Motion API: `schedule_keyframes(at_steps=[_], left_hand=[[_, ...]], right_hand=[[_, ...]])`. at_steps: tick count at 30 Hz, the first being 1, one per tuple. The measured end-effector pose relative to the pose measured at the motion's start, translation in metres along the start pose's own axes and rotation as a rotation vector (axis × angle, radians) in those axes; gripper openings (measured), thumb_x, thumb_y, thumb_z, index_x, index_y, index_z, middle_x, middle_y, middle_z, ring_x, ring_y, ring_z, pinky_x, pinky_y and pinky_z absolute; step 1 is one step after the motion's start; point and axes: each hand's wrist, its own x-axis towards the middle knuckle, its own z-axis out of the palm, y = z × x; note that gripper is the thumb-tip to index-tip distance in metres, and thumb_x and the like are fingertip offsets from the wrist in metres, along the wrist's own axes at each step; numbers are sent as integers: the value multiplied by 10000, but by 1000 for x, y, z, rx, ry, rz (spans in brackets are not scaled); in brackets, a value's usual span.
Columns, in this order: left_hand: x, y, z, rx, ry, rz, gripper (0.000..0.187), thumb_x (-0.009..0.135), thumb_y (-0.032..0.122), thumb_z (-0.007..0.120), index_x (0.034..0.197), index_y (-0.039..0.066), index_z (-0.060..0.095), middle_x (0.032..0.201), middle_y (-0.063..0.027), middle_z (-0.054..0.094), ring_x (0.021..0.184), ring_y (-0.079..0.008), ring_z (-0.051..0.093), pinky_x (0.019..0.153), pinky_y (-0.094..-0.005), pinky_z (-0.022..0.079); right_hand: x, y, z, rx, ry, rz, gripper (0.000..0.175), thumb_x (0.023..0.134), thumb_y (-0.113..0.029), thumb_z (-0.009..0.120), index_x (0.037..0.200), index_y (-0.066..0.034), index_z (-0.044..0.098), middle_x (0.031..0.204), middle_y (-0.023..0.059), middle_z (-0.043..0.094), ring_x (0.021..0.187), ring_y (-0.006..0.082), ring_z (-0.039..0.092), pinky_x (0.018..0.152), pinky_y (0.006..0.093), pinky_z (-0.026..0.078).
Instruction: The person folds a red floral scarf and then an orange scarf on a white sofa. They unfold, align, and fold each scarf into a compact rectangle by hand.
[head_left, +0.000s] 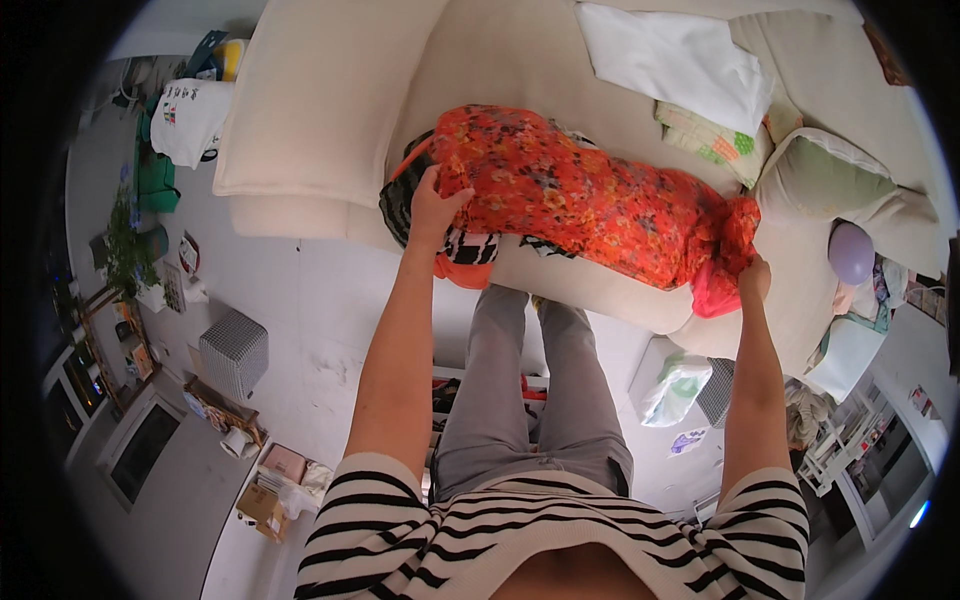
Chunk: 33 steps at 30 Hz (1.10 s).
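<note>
A red floral cloth (555, 180), perhaps a dress, lies stretched lengthwise across the beige sofa seat (622, 300). At its left end my left hand (437, 206) holds the edge, thumb over the fabric and the other fingers partly hidden. My right hand (755, 280) grips the bunched right end, where bright pink fabric (714, 291) hangs out. Beneath the left part, a black-and-white patterned cloth (474, 247) and an orange cloth (463, 271) stick out. A dark striped cloth (396, 199) shows beside my left hand.
Behind lie a white cloth (675, 60), a folded patterned cloth (705, 135) and a pale green cushion (825, 176). A purple balloon (851, 253) rests at the right. On the floor are a checked stool (234, 352) at left and a plastic-wrapped package (675, 388) at right.
</note>
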Motion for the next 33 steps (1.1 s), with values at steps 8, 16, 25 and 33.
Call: schedule_keyframes(at_steps=[8, 16, 25, 33], left_hand=[[-1, 2, -28, -685, -27, -542, 438, 900, 364, 476, 1097, -24, 524, 1011, -103, 582, 893, -199, 594, 734, -370, 516], [-2, -17, -35, -348, -6, -521, 263, 793, 123, 616, 1002, -28, 563, 894, -96, 631, 754, -224, 625, 666, -341, 515], [4, -33, -50, 636, 147, -64, 161, 662, 81, 625, 807, 12, 634, 722, -106, 639, 726, -219, 631, 677, -330, 482], [4, -36, -76, 174, 62, -332, 128, 764, 77, 561, 809, -33, 606, 764, -85, 618, 662, -155, 620, 528, -277, 553]], right_hand=[[-19, -142, -20, 202, 107, -427, 306, 778, -28, 486, 1074, -99, 519, 1067, 144, 502, 884, 350, 562, 711, 442, 480], [-54, -274, -19, 728, -164, -529, 455, 757, -190, 648, 1175, -97, 493, 753, 156, 577, 731, 351, 576, 646, 419, 453], [-38, -298, 3, 581, -181, -670, 265, 704, -195, 667, 867, -1, 591, 813, 199, 605, 802, 366, 572, 704, 431, 444], [-37, -301, 27, 542, -127, -646, 249, 709, -203, 680, 818, -5, 577, 773, 191, 590, 777, 369, 566, 686, 422, 440]])
